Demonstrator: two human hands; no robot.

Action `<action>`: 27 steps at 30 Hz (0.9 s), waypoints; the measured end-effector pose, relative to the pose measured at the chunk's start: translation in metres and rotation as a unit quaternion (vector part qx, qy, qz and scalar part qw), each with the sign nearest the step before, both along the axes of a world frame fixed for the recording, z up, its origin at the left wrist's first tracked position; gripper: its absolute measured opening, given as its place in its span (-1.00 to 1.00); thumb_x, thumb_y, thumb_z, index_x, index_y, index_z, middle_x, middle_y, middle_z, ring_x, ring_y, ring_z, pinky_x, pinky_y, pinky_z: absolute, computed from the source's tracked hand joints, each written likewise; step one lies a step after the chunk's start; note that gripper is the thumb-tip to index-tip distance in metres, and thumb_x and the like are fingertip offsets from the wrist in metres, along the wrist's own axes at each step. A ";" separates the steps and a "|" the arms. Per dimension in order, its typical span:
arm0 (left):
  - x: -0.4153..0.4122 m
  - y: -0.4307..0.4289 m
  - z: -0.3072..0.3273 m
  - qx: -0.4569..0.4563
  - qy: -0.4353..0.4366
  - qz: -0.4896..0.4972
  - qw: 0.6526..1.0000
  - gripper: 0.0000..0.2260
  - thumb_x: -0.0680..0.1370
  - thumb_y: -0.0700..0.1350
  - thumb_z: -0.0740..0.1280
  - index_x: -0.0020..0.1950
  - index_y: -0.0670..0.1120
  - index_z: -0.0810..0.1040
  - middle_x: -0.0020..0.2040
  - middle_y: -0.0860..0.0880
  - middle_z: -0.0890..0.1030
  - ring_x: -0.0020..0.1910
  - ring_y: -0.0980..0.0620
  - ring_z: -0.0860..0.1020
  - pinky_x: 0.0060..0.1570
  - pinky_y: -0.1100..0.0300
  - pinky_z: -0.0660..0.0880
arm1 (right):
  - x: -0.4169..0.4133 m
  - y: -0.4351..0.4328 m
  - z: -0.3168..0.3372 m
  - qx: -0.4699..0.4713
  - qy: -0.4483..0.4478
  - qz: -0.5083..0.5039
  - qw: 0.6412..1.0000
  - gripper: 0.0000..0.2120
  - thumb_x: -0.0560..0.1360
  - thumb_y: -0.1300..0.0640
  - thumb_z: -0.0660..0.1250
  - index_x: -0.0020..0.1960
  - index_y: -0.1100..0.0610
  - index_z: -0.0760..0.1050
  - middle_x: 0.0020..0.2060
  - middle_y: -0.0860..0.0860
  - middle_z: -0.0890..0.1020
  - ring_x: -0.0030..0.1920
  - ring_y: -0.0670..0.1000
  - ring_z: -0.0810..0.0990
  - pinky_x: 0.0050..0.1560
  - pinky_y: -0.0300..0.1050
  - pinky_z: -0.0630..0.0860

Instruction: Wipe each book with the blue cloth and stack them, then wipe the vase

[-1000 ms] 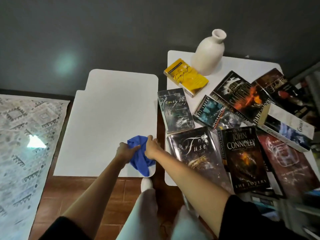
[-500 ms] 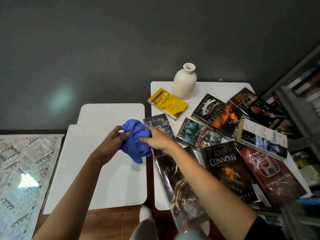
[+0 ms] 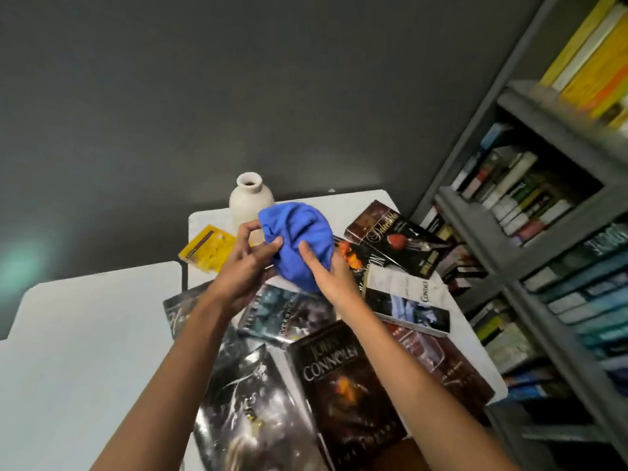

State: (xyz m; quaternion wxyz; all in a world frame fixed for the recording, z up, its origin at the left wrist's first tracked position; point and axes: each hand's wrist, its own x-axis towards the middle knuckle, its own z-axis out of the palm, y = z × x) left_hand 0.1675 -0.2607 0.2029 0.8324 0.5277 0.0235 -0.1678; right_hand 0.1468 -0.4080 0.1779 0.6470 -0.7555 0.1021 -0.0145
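A bunched blue cloth (image 3: 299,239) is held in mid-air above books (image 3: 343,385) strewn on a white table (image 3: 475,355). The left hand (image 3: 244,263) pinches its edge and the right hand (image 3: 326,270) grips it from below. The cloth hides the vase (image 3: 249,198) base. Several book covers are blurred or partly covered.

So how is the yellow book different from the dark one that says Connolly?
The yellow book has a bright cover; the Connolly book is dark with white letters and an orange glow. The yellow book lies far off by the vase, partly behind the left hand; the Connolly book lies much nearer. Both lie flat, cover up, on the white table.
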 end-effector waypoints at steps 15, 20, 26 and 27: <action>0.075 -0.222 -0.062 0.199 0.049 -0.094 0.974 -0.96 0.63 -0.16 0.26 0.04 -0.10 0.49 -0.04 -0.10 0.55 -0.15 0.01 0.54 -0.20 0.16 0.52 | 0.057 -0.251 -0.042 0.124 0.109 -0.212 0.963 -0.93 0.49 0.10 0.37 -0.08 0.09 0.57 0.00 0.19 0.65 0.04 0.16 0.62 0.12 0.09 0.55; 0.127 -0.238 -0.099 0.409 0.055 -0.029 0.910 -0.84 0.63 -0.31 0.13 0.08 -0.32 0.48 -0.15 -0.21 0.57 -0.15 -0.19 0.54 0.01 -0.17 0.50 | 0.067 -0.323 -0.064 0.175 0.136 -0.261 0.940 -0.68 0.43 0.06 0.32 0.08 0.23 0.55 0.04 0.26 0.63 -0.02 0.16 0.62 -0.04 0.08 0.54; 0.163 -0.255 -0.119 0.566 0.083 -0.041 0.819 -0.66 0.63 -0.22 0.16 0.34 -0.39 0.37 0.35 -0.37 0.37 0.31 -0.31 0.39 0.23 0.00 0.37 | 0.066 -0.370 -0.097 0.231 0.224 -0.194 0.927 -0.59 0.57 0.10 0.05 0.14 0.33 0.55 -0.13 0.21 0.65 -0.37 -0.03 0.64 -0.51 -0.27 0.50; 0.169 -0.257 -0.123 0.577 0.082 -0.059 0.810 -0.67 0.63 -0.20 0.16 0.30 -0.41 0.42 0.31 -0.40 0.41 0.30 -0.33 0.40 0.22 -0.01 0.38 | 0.069 -0.374 -0.105 0.250 0.229 -0.174 0.925 -0.56 0.59 0.11 0.01 0.05 0.33 0.60 -0.23 0.17 0.68 -0.42 -0.05 0.63 -0.52 -0.29 0.49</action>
